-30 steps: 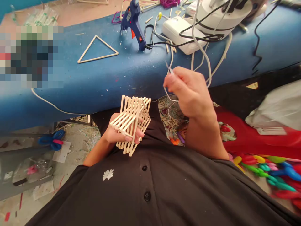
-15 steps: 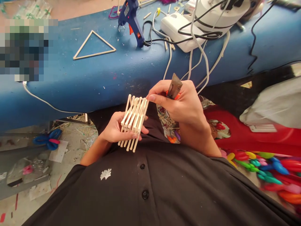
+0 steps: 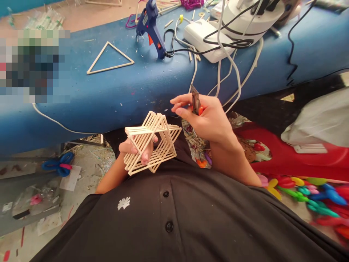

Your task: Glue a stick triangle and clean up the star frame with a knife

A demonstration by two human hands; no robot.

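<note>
My left hand (image 3: 145, 153) grips a star-shaped frame of pale wooden sticks (image 3: 137, 140), made of stacked triangles. Its fingers reach through the opening in the frame, which faces up in front of my shirt. Just right of the star, my right hand (image 3: 208, 116) holds what looks like a utility knife (image 3: 195, 102), with a dark end and a bit of orange showing between thumb and fingers. The index finger and thumb point toward the star without touching it. Most of the knife's handle is hidden in the palm. A single stick triangle (image 3: 111, 67) lies flat on the blue table.
On the blue table (image 3: 103, 98) stand a blue glue gun (image 3: 151, 29), a white power box (image 3: 203, 38) and a round white device (image 3: 245, 22) among tangled cables. A red chair-like object (image 3: 275, 142) and colourful balloons (image 3: 324, 196) are at right. Stick scraps litter the floor.
My left hand has turned the stick frame from its edge-on side to show the star outline. My right hand's fingertips have come off the frame; the knife is tilted differently.
</note>
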